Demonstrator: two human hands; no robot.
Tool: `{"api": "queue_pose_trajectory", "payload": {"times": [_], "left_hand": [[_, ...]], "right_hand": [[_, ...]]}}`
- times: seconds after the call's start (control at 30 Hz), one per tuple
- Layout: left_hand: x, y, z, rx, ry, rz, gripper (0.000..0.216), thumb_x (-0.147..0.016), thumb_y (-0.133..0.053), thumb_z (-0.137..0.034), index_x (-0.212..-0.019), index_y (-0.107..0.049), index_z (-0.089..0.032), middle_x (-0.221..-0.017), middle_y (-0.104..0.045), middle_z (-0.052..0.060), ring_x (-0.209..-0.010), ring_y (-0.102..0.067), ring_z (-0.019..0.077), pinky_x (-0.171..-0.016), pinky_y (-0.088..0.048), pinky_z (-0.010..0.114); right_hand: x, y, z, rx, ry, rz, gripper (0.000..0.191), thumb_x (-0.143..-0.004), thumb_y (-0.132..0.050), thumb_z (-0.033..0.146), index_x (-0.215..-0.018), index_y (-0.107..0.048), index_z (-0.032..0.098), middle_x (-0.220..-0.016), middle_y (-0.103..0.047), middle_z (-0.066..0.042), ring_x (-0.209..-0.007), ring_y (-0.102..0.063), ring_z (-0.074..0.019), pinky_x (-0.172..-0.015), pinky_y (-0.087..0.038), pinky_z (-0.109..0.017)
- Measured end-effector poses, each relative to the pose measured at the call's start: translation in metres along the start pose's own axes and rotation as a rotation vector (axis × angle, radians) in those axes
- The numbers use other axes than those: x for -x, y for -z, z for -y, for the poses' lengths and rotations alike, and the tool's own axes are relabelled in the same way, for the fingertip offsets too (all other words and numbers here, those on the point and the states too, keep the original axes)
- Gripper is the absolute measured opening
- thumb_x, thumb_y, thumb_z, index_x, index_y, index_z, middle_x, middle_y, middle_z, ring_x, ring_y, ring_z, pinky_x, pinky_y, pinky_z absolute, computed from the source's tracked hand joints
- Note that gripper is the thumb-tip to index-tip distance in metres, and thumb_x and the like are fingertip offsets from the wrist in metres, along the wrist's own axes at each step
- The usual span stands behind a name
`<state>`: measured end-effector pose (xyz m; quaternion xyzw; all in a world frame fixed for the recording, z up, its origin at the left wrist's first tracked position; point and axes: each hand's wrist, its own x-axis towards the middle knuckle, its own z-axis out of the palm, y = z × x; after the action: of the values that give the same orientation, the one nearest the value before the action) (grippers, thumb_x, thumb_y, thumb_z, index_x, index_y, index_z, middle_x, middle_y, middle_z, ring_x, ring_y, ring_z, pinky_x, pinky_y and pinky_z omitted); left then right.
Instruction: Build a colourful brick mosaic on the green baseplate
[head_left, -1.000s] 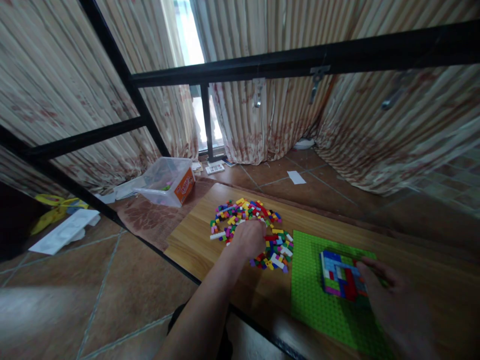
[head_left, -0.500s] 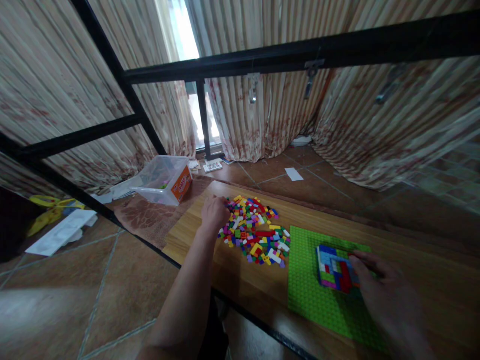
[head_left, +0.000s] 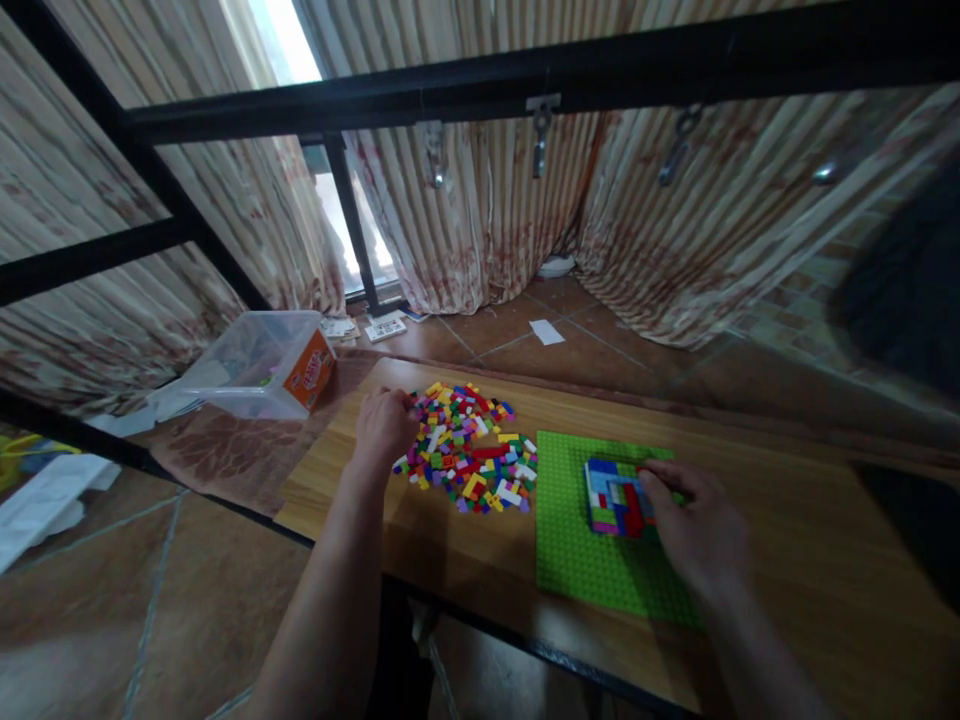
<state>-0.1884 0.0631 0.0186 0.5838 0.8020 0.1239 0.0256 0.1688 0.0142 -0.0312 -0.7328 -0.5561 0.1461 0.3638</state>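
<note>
A heap of small coloured bricks (head_left: 472, 450) lies on the wooden table (head_left: 787, 560). My left hand (head_left: 384, 424) rests at the heap's left edge, fingers curled into the bricks; what they hold is hidden. To the right lies a green baseplate (head_left: 585, 550) with a flat block of blue, red and white bricks (head_left: 613, 496) built on it. My right hand (head_left: 694, 520) lies on the plate with its fingertips against the right side of that block.
A clear plastic box with an orange label (head_left: 262, 365) sits on a brown mat left of the table. Black metal bars (head_left: 525, 85) cross overhead and at the left. Striped curtains hang behind. Papers lie on the tiled floor.
My left hand moved from the middle of the brick heap to its far left edge. My right hand stays at the built block. The view has swung to the right.
</note>
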Motion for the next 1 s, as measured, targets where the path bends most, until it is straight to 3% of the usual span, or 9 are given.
{"api": "queue_pose_trajectory", "payload": {"times": [0.13, 0.23, 0.37, 0.47, 0.6, 0.8, 1.0], "left_hand": [[0.009, 0.000, -0.021, 0.242, -0.062, 0.001, 0.022, -0.085, -0.051, -0.026, -0.093, -0.068, -0.015, -0.087, -0.069, 0.009, -0.081, -0.062, 0.0211, -0.074, -0.046, 0.031], [0.023, -0.013, -0.047, 0.534, -0.246, 0.083, 0.015, -0.084, -0.053, -0.025, -0.082, -0.063, -0.015, -0.072, -0.064, 0.003, -0.068, -0.057, 0.0153, -0.065, -0.042, 0.026], [0.048, -0.033, -0.085, 1.011, -0.317, 0.311, 0.011, -0.082, -0.057, -0.025, -0.086, -0.061, -0.015, -0.074, -0.064, 0.001, -0.067, -0.058, 0.0124, -0.062, -0.043, 0.023], [0.066, -0.039, -0.109, 1.234, -0.232, 0.490, 0.019, -0.080, -0.060, -0.023, -0.097, -0.062, -0.014, -0.067, -0.060, -0.002, -0.058, -0.055, 0.0099, -0.056, -0.043, 0.021], [0.078, -0.036, -0.125, 1.309, -0.117, 0.642, 0.026, -0.081, -0.060, -0.020, -0.105, -0.064, -0.012, -0.060, -0.058, -0.004, -0.052, -0.055, 0.0083, -0.049, -0.040, 0.018], [0.084, -0.036, -0.133, 1.415, -0.033, 0.706, 0.021, -0.077, -0.066, -0.017, -0.097, -0.064, -0.012, -0.064, -0.064, -0.001, -0.057, -0.062, 0.0093, -0.055, -0.047, 0.019], [0.087, -0.046, -0.139, 1.455, -0.075, 0.709, 0.020, -0.075, -0.069, -0.020, -0.092, -0.063, -0.012, -0.066, -0.065, -0.001, -0.057, -0.062, 0.0086, -0.054, -0.047, 0.019]], "right_hand": [[0.001, 0.000, 0.002, -0.041, 0.007, -0.024, 0.040, -0.080, -0.052, 0.047, -0.095, -0.072, 0.016, -0.108, -0.068, -0.013, -0.105, -0.062, -0.0281, -0.096, -0.045, -0.045], [0.000, 0.000, 0.003, -0.071, 0.034, -0.036, 0.040, -0.080, -0.051, 0.046, -0.095, -0.072, 0.015, -0.106, -0.069, -0.014, -0.107, -0.061, -0.0284, -0.098, -0.044, -0.045], [0.000, 0.000, 0.005, -0.111, 0.017, -0.046, 0.040, -0.079, -0.053, 0.047, -0.093, -0.073, 0.015, -0.104, -0.069, -0.014, -0.103, -0.062, -0.0278, -0.096, -0.044, -0.045], [0.000, -0.001, 0.005, -0.158, 0.002, -0.028, 0.039, -0.079, -0.054, 0.046, -0.093, -0.073, 0.015, -0.106, -0.068, -0.014, -0.098, -0.063, -0.0262, -0.093, -0.046, -0.044], [0.000, 0.000, 0.005, -0.204, 0.003, -0.020, 0.035, -0.079, -0.055, 0.044, -0.091, -0.073, 0.016, -0.103, -0.069, -0.012, -0.095, -0.063, -0.0256, -0.091, -0.048, -0.044], [0.004, 0.008, 0.015, -0.238, 0.137, -0.092, 0.026, -0.083, -0.057, 0.039, -0.088, -0.072, 0.018, -0.101, -0.069, -0.011, -0.100, -0.063, -0.0249, -0.094, -0.046, -0.044], [0.020, 0.015, 0.029, -0.332, 0.353, 0.150, 0.018, -0.085, -0.064, 0.035, -0.096, -0.071, 0.024, -0.097, -0.071, -0.005, -0.091, -0.065, -0.0215, -0.084, -0.050, -0.039]]}}
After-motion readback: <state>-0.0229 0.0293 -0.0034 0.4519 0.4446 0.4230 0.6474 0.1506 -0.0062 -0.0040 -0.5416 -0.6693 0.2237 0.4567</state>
